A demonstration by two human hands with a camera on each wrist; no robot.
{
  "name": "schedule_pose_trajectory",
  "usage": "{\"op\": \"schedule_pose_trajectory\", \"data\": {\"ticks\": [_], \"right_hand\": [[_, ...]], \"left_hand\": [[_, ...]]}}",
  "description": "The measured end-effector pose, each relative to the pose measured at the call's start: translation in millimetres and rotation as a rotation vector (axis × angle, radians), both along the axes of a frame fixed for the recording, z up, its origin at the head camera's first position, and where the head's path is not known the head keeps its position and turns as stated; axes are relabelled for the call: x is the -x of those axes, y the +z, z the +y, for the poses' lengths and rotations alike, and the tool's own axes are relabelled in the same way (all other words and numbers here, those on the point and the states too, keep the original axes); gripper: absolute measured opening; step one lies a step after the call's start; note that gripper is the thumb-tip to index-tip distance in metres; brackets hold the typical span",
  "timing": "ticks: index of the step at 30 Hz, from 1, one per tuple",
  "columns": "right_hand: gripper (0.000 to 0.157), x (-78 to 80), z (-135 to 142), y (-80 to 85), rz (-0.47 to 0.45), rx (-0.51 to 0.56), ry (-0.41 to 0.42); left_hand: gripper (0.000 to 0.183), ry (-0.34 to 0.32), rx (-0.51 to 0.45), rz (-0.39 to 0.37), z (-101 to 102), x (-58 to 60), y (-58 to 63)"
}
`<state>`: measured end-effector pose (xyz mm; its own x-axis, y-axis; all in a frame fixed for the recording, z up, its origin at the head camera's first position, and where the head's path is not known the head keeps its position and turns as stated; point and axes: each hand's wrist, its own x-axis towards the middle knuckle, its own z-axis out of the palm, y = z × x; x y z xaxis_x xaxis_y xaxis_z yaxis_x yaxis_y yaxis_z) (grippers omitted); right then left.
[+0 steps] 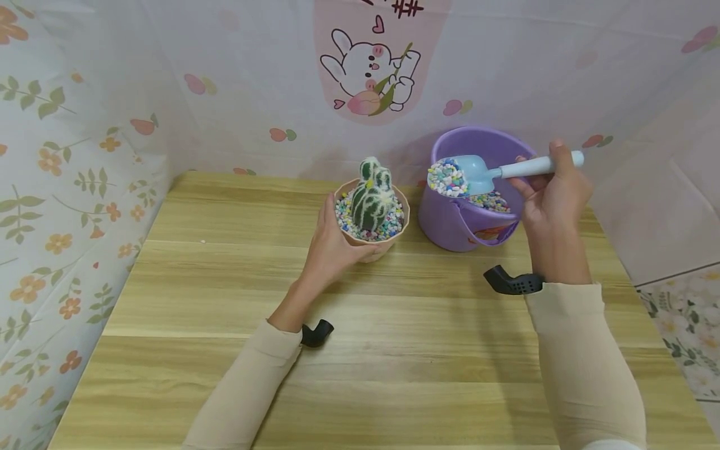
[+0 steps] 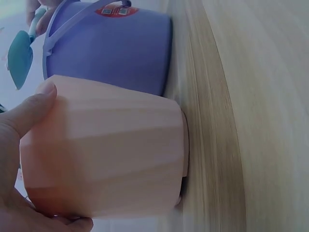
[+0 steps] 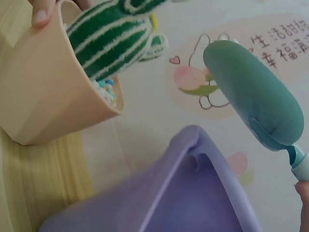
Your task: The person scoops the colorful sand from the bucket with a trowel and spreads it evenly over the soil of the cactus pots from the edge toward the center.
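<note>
My right hand (image 1: 557, 203) grips the white handle of a light blue scoop (image 1: 478, 175), heaped with small multicoloured pebbles (image 1: 447, 177). It hangs over the left rim of a purple bucket (image 1: 444, 222), where more pebbles (image 1: 490, 201) show inside. With thumb and fingers spread round its side, my left hand (image 1: 332, 247) holds a peach-coloured flowerpot (image 2: 111, 150). The pot stands on the table, left of the bucket. In it a green cactus with white fuzzy ribs (image 1: 371, 203) rises from a layer of similar pebbles. The right wrist view shows the scoop's underside.
The wood-grain table (image 1: 382, 350) runs up to a white wall covering (image 1: 236, 75) with a rabbit print. Floral cloth (image 1: 62, 219) hangs at the left. The bucket's handle (image 1: 478, 231) droops at its front. A tiny white bit (image 1: 203, 241) lies on the left of the table.
</note>
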<state>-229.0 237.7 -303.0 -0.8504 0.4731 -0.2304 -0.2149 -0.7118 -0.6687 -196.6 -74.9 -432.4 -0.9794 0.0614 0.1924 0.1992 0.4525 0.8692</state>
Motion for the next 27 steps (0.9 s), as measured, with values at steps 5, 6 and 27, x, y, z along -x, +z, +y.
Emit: {"op": "schedule_pose_trajectory", "data": {"ticks": [5,6,27], "right_hand": [[0.032,-8.0,-4.2,-3.5,0.023,-0.008,0.006],[0.033,-9.8,-5.0,-4.4,0.027,-0.006,0.005],[0.031,-33.3,-22.2,-15.1,0.104,-0.026,-0.068]], "left_hand": [[0.130,0.030,0.001,0.019,4.2,-3.8,-2.0],[0.130,0.038,0.003,0.018,4.9,-4.8,-2.2],[0.133,0.150,0.053,0.024,18.9,-16.6,-3.1]]}}
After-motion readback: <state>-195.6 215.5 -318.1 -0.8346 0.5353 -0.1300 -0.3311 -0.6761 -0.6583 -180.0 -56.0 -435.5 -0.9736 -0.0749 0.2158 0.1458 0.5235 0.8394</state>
